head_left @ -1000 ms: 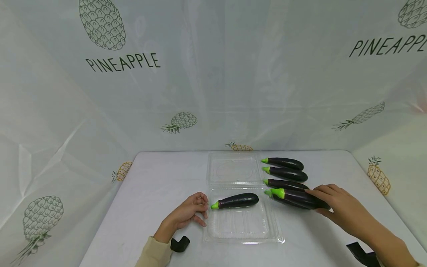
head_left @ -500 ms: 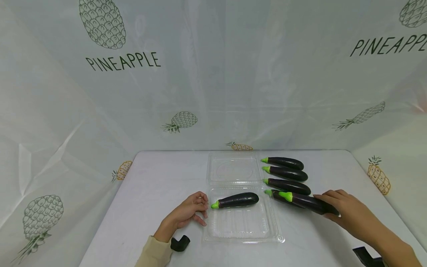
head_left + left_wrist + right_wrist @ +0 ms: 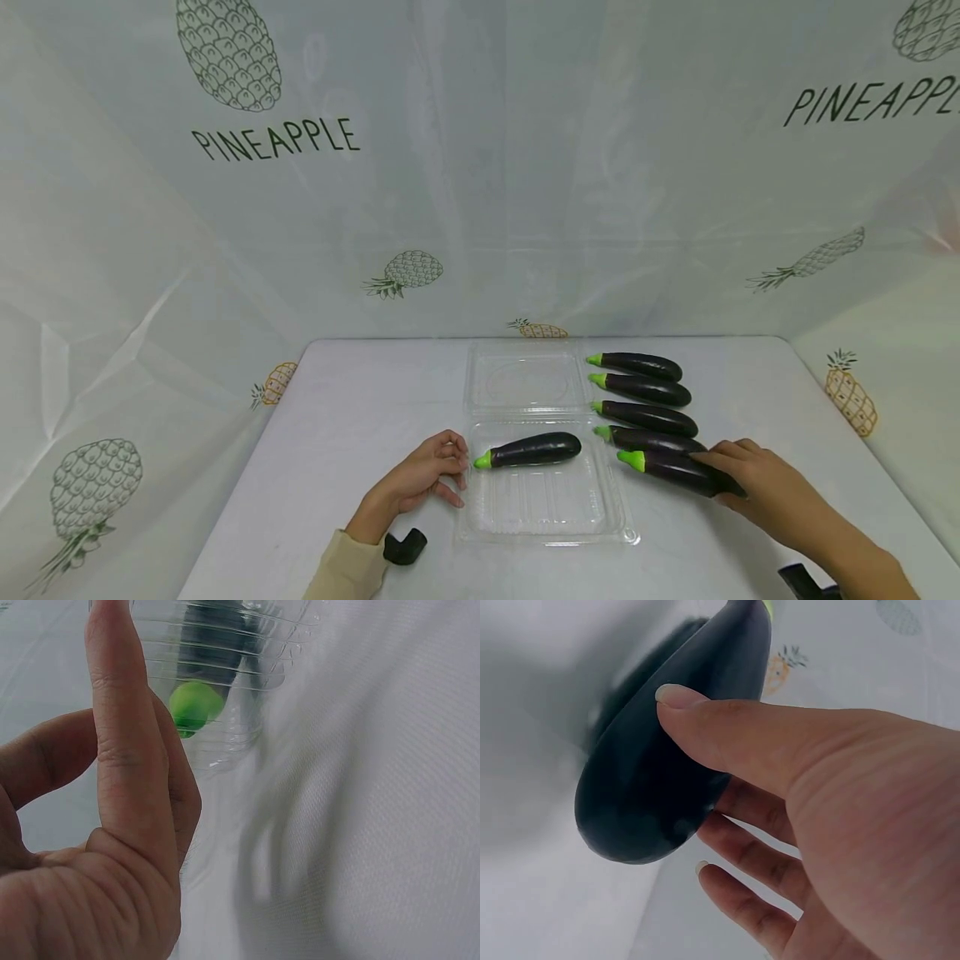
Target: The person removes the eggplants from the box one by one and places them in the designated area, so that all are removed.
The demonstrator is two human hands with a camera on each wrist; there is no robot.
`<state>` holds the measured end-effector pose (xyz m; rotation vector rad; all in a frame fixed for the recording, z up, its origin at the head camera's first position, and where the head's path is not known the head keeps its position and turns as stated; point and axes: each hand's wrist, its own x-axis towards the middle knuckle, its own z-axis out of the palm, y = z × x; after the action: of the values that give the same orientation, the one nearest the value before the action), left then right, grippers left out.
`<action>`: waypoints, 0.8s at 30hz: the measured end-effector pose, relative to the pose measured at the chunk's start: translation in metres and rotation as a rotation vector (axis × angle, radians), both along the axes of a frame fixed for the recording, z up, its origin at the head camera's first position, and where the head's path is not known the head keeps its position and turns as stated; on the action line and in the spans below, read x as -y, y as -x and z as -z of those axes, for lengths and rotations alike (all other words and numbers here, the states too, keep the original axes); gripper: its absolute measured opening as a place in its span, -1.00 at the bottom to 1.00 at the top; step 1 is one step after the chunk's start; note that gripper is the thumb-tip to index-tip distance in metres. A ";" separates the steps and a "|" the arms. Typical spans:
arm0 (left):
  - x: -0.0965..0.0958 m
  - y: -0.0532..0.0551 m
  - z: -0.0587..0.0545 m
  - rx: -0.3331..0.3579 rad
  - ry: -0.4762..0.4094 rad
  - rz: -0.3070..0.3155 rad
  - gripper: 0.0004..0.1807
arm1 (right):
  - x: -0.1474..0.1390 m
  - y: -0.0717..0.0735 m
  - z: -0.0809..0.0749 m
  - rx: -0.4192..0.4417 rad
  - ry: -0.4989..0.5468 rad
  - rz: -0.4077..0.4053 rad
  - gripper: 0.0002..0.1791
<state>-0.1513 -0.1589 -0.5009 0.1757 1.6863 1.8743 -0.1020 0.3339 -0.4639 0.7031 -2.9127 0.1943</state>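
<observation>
My right hand (image 3: 776, 496) pinches the round end of a dark purple eggplant (image 3: 678, 472) with a green stem cap, thumb on the near side and fingers behind. It lies at the near end of a row beside the container. My left hand (image 3: 431, 473) is at the left edge of a clear plastic clamshell container (image 3: 525, 517), fingers loosely bent in the left wrist view. Inside the container's base lies one eggplant (image 3: 536, 450), its green cap pointing left toward that hand. The lid (image 3: 528, 375) lies folded back, away from me.
Several more eggplants, such as the farthest one (image 3: 641, 365), lie in a row right of the container, caps to the left. They rest on a white table (image 3: 360, 392). A pineapple-print sheet (image 3: 637, 183) hangs behind and at both sides.
My right hand moved the eggplant it holds toward me and right off its neighbour, then slightly back left, lower beside the row. The left hand stayed in place.
</observation>
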 end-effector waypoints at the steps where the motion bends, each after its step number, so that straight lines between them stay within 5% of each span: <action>1: 0.000 0.000 0.000 0.000 -0.001 -0.001 -0.79 | 0.001 0.000 0.002 -0.008 -0.003 -0.008 -0.36; 24: 0.000 0.000 0.000 0.002 -0.006 -0.003 -0.80 | 0.019 0.005 0.026 -0.108 -0.032 -0.077 -0.33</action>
<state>-0.1514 -0.1589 -0.5009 0.1737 1.6814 1.8813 -0.1068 0.3153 -0.4894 0.8059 -2.7943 0.1138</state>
